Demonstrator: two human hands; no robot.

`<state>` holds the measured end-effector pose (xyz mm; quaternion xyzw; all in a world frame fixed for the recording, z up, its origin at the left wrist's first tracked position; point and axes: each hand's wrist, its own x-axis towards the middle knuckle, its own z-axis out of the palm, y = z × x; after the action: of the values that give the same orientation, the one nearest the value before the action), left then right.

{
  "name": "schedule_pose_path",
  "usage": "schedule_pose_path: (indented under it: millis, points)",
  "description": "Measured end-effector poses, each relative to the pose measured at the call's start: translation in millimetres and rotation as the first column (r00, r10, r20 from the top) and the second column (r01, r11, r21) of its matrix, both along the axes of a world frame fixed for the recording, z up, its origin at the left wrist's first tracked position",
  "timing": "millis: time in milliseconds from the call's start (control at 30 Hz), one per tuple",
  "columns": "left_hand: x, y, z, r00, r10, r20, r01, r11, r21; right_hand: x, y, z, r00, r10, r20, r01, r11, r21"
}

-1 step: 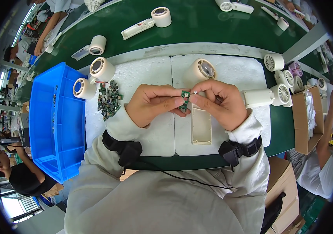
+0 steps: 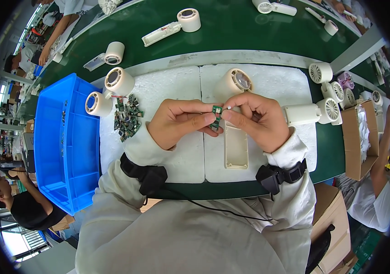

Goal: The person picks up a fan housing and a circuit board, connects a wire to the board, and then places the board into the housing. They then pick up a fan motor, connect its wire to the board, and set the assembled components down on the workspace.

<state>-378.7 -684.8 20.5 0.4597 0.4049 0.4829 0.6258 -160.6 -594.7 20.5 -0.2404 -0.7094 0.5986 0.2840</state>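
Note:
My left hand (image 2: 174,122) pinches a small green circuit board (image 2: 216,119) between thumb and fingers. Close against its right edge, my right hand (image 2: 265,123) holds a tiny white plug connector (image 2: 229,108) between thumb and forefinger; whether the two parts touch, I cannot tell. Below both hands lies a cream handheld fan with its round head (image 2: 232,84) pointing away from me. The fan's hollow handle (image 2: 236,150) lies open side up towards me, its middle covered by my fingers. Left of my left hand is a heap of circuit boards (image 2: 128,116).
A blue bin (image 2: 69,192) stands at the left, two fan heads (image 2: 119,81) beside it. On the right, another fan (image 2: 301,114) and several more lie near a cardboard box (image 2: 359,160). White foam sheets (image 2: 172,166) cover the work area; beyond a ledge, a green surface (image 2: 231,36) carries more fans.

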Motion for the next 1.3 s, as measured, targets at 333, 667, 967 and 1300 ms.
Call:
schedule_pose_path:
  millis: [333,667,967,1300]
  points:
    - [-1.0,-3.2,-3.9,0.999,0.034,0.034,-0.032,0.999,-0.043,-1.5,-1.5,0.1,1.000,-0.021,0.005,0.021,1.000,-0.001]
    - [1.2,-3.9,-8.3,0.993,0.080,-0.086,-0.071,0.993,0.098,-5.0,-0.6,-6.3,0.995,-0.067,0.080,0.057,0.991,0.121]
    - [13.4,0.0,-5.3,0.974,0.219,-0.067,-0.217,0.976,0.023,-4.7,-9.6,9.5,0.959,-0.274,0.069,0.248,0.932,0.264]
    - [21.5,-5.1,-8.2,0.905,0.327,-0.273,-0.258,0.930,0.261,-1.6,-5.0,-3.0,0.984,-0.173,-0.028,0.171,0.908,0.382]
